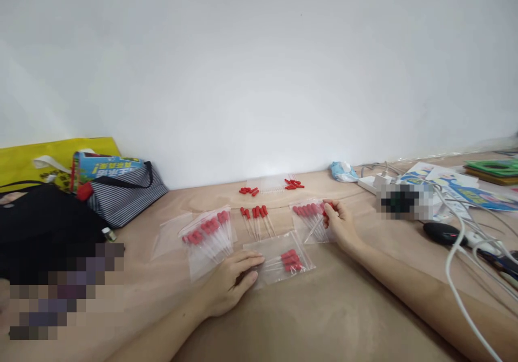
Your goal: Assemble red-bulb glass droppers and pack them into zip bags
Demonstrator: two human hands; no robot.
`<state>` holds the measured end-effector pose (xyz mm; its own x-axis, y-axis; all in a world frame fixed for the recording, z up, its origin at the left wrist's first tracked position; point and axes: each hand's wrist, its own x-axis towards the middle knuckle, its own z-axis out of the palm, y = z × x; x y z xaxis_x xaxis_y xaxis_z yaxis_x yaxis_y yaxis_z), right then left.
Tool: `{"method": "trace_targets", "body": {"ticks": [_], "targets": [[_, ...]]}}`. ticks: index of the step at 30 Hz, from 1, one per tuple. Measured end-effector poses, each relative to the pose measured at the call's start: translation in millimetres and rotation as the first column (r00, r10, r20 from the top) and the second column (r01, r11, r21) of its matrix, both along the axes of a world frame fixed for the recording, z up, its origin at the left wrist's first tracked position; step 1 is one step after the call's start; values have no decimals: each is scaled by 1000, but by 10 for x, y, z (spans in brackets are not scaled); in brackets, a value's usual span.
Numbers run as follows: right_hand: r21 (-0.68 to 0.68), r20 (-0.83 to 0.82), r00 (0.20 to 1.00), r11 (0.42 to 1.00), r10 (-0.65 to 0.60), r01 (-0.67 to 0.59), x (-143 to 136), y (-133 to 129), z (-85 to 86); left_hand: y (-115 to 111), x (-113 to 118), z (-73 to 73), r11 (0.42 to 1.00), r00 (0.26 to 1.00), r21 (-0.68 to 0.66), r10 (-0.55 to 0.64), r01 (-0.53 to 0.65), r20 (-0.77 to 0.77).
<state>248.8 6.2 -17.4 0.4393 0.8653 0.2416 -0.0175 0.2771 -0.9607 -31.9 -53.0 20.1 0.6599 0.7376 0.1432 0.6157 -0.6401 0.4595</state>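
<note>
My right hand [340, 223] pinches a dropper by its red rubber bulb [325, 209], its clear stem slanting down to the left. That dropper is over a clear zip bag [297, 211] in which several red-bulbed droppers [309, 209] lie in a row. My left hand [232, 281] has its fingers stretched out and thumb apart, touching the left edge of another clear bag [306, 251]. Inside that bag are several droppers [292, 260], bulbs to the right. Between the bags and the wall lie several loose droppers [256, 213], bulbs pointing away from me.
Filled dropper bags [206, 232] lie at left. Loose red bulbs [248, 191] and more bulbs [294, 184] flank clear stems [273, 188] near the wall. A striped bag [129, 192] stands left. White cables [453, 259], a power strip [367, 184] and papers [449, 181] occupy the right.
</note>
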Motion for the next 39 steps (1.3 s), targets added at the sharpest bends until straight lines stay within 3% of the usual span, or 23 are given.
{"method": "trace_targets", "body": {"ticks": [8,14,18,21,24,27,29,31,33,36,39], "targets": [[-65,-193,980,996,46,-59,-165,-67,-15,-8,7,-17,1000,1000,13,-12,12,15],[-121,-329,914,949,237,-290,-325,-264,46,-18,6,-14,1000,999,9,27,-27,20],[-214,-191,868,843,459,-493,-329,-333,78,-31,15,10,999,999,-6,39,-39,-5],[-320,-55,806,754,590,-573,-307,-334,73,-37,21,23,999,999,-12,37,-37,-2],[-381,59,796,751,602,-539,-333,-325,47,-39,22,27,999,999,-11,39,-39,-6],[-321,184,763,771,620,-549,-380,-319,28,-36,20,22,999,999,-7,39,-39,-16],[-308,239,705,741,667,-596,-374,-300,35,-34,19,17,999,999,1,36,-36,-11],[-379,254,678,716,690,-586,-327,-250,63,-34,18,13,1000,1000,6,24,-24,1],[-411,315,715,769,624,-491,-268,-158,103,-34,20,13,1000,1000,4,11,-11,11],[-299,511,748,903,424,-308,-260,44,160,-31,22,13,1000,1000,2,7,-7,18],[-288,585,725,929,364,-234,-426,283,191,-28,21,18,1000,1000,-1,0,0,18]]}}
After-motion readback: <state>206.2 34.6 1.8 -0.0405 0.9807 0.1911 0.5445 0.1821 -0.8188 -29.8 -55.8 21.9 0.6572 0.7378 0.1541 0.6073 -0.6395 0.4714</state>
